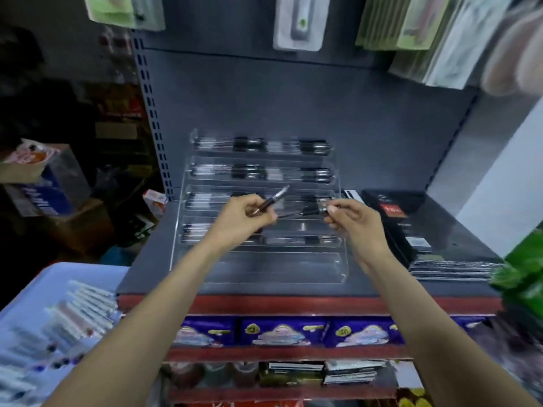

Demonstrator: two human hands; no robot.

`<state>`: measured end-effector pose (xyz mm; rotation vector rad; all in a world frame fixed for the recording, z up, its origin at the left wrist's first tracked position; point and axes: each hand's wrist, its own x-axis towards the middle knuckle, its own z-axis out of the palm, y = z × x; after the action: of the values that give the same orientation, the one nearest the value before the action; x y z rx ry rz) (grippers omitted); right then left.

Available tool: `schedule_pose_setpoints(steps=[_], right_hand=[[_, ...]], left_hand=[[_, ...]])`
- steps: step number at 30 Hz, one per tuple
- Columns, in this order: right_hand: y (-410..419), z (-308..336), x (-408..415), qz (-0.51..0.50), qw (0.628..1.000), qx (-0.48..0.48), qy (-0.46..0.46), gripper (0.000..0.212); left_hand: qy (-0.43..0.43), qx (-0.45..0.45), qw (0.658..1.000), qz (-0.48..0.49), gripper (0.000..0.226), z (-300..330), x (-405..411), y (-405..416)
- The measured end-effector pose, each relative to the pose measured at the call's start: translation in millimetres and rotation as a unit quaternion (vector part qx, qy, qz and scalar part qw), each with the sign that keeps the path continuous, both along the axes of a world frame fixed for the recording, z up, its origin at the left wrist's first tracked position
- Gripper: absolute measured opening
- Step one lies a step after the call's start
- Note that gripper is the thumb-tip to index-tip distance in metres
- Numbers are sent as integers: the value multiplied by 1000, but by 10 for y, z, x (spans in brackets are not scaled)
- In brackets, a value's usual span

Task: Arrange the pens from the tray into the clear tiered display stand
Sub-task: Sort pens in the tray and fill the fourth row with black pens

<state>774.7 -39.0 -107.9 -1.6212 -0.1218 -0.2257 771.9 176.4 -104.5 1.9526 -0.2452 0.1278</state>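
A clear tiered display stand [323, 271] sits on a grey shelf, with pens lying in its upper four tiers; the front lowest tier holds none. My left hand [244, 218] grips a dark-barrelled pen [271, 201] whose silver tip points up and right, above the stand's middle tiers. My right hand [352, 220] pinches the end of a black pen [305, 213] that lies nearly level, pointing left toward my left hand. A light blue tray [38, 292] at the lower left holds several pens [82, 312], blurred.
A stack of black flat packs [417, 230] lies right of the stand on the shelf. Hanging packaged goods [298, 22] crowd the top. A green packet [526, 268] juts in at the right. Boxes [44, 183] stand at the left; lower shelves carry purple packets [282, 331].
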Motion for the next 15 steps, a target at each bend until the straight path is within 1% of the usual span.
schedule_pose_setpoints(steps=[3, 6, 9, 12, 15], right_hand=[[-155, -8, 78, 9, 1000, -29, 4, 11], [-256, -31, 166, -24, 996, -79, -11, 8], [-345, -82, 242, -70, 992, -102, -11, 26], [-374, -144, 268, -44, 991, -116, 47, 40], [-344, -202, 274, -24, 990, -119, 77, 43]], left_hand=[[10, 4, 1000, 6, 6, -15, 52, -34], [4, 32, 999, 37, 3, -33, 114, -50], [-8, 91, 994, 65, 8, -74, 167, -24], [-10, 184, 979, 89, 14, -104, 179, -72], [10, 233, 969, 83, 10, -111, 172, -162]])
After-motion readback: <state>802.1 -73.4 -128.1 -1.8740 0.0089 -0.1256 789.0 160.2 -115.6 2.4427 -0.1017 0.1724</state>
